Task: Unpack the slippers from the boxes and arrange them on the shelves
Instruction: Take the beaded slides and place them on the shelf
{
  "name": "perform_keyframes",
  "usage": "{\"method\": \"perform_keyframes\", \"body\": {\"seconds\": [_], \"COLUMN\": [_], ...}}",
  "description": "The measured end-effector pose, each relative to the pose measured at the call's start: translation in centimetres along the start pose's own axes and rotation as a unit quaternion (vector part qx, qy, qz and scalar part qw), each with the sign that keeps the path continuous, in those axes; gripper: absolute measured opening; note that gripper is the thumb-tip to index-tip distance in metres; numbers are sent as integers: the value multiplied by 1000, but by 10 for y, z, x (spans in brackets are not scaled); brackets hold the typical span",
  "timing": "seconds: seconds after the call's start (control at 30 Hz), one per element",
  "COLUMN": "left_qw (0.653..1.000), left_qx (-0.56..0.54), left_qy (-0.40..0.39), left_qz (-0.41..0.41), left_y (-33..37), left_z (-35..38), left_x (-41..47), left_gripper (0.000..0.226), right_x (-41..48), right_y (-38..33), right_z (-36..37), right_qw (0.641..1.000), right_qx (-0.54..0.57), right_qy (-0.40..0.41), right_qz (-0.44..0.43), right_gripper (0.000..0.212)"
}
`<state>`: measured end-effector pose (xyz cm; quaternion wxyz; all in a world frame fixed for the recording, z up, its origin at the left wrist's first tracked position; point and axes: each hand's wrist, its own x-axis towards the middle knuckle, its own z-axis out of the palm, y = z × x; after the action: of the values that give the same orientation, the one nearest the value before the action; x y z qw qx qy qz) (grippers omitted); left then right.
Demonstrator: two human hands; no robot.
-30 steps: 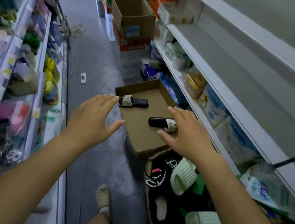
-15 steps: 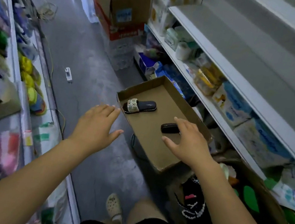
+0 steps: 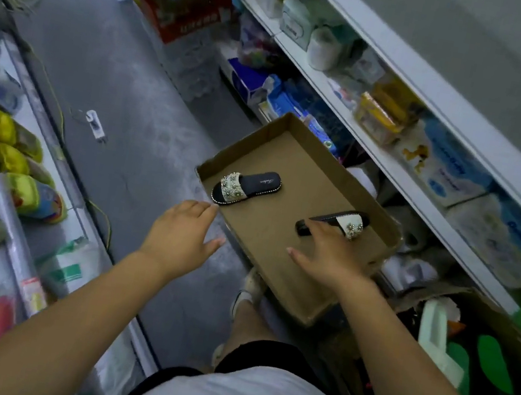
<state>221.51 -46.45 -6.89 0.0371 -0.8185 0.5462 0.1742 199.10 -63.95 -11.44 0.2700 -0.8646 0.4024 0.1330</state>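
Above the aisle's cardboard tray (image 3: 266,233), left hand (image 3: 184,236) hovers spread; right hand (image 3: 328,258), uncurled, touches a slipper (image 3: 350,221).

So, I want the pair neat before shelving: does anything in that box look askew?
Yes. The slippers lie apart, toes pointing opposite ways: the left slipper sits flat by the box edge; the right slipper looks tilted, its heel under the right hand.

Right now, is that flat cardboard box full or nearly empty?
Nearly empty: the box holds only the left slipper and the right slipper by the right hand; the rest is bare cardboard.
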Motion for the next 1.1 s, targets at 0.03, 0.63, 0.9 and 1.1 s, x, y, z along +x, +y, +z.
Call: {"method": "perform_keyframes", "body": {"seconds": [0.03, 0.63, 0.9, 1.1], "left_qw": [1000, 973, 959, 965], "left_qx": [3, -58, -4, -5], "left_qy": [-15, -216, -275, -252], "left_qz": [4, -60, -75, -66], "left_y": [-4, -55, -76, -82], "left_z": [4, 159, 202, 202], "left_x": [16, 268, 324, 334], "left_gripper": [66, 77, 58, 56], "right_x": [13, 184, 205, 222], "right_y": [5, 152, 172, 171], "right_z": [5, 110, 136, 124], "right_qw": [1000, 935, 887, 848], "right_qx": [7, 135, 217, 266], "right_qy": [-3, 18, 146, 160], "right_qz": [7, 326, 381, 429], "right_gripper": [76, 99, 95, 84]}}
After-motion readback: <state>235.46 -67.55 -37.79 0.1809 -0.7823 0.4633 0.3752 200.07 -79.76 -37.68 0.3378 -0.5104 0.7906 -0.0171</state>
